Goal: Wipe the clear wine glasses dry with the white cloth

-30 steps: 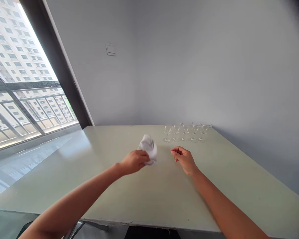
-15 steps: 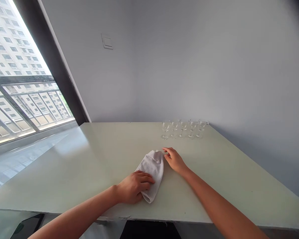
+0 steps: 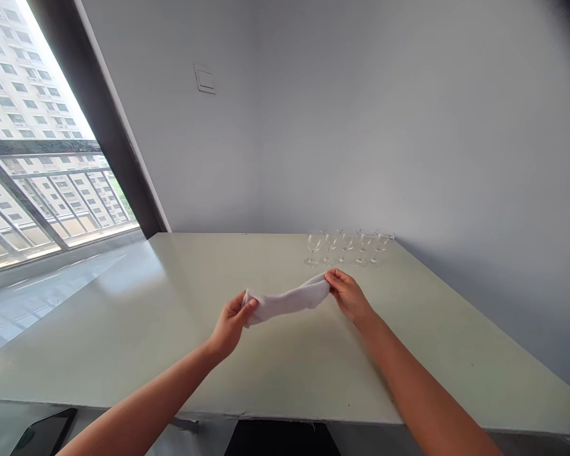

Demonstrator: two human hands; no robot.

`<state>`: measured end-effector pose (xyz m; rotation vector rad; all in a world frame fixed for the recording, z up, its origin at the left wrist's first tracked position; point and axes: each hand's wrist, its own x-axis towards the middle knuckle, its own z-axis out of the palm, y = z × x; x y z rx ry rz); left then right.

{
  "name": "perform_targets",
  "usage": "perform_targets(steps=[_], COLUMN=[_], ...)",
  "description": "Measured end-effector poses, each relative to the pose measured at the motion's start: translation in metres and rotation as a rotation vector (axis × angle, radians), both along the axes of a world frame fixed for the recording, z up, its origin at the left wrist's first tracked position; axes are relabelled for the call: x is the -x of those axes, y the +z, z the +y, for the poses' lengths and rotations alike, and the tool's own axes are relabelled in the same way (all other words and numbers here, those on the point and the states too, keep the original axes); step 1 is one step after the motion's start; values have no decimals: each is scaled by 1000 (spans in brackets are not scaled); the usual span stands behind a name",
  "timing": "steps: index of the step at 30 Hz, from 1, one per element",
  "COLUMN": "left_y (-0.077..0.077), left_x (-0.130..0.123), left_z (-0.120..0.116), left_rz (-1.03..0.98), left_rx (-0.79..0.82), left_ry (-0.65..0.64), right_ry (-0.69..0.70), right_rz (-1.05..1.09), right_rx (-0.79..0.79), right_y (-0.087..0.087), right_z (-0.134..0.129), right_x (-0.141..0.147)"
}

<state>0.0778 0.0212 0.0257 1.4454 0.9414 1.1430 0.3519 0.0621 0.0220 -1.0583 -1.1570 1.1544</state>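
A white cloth (image 3: 289, 301) is stretched between my two hands above the middle of the pale table (image 3: 185, 354). My left hand (image 3: 232, 320) is closed on its left end, with the thumb on top. At the other end, my right hand (image 3: 346, 292) pinches the cloth's upper right corner between thumb and fingers. Several clear stemmed glasses (image 3: 346, 246) stand upright in a row near the table's back right, beyond my right hand.
Grey walls (image 3: 361, 126) meet behind the table. To the left is a window (image 3: 52, 183) with a railing outside. A dark flat object (image 3: 45, 434) lies below the table's front left edge.
The cloth has gone from lying on the table to being held up and stretched sideways. My right hand, open before, has closed on its right end; my left hand has moved left and up.
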Motion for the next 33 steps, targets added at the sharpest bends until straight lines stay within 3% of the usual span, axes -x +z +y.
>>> perform_targets(steps=[3,6,10,15,25,33], left_y=[15,23,22,21,21,20], left_x=[-5,-10,-13,-14,-10,-4], left_z=[10,13,12,12,17,43], left_rz=[-199,-242,-248,-250,-251,-95], left_rx=[122,200,246,266,228,-24], left_ry=[85,121,135,134,134,188], right_ry=[13,-28,4,40,-32,-194], right_rz=[132,172,227,294,336,206], right_rx=[11,83,176,151,62,-63], right_y=[8,9,8,6,-2,-18], right_z=[-3,-5,-5,-3,2,13], right_x=[-4,-10,-17,-17,-15,1])
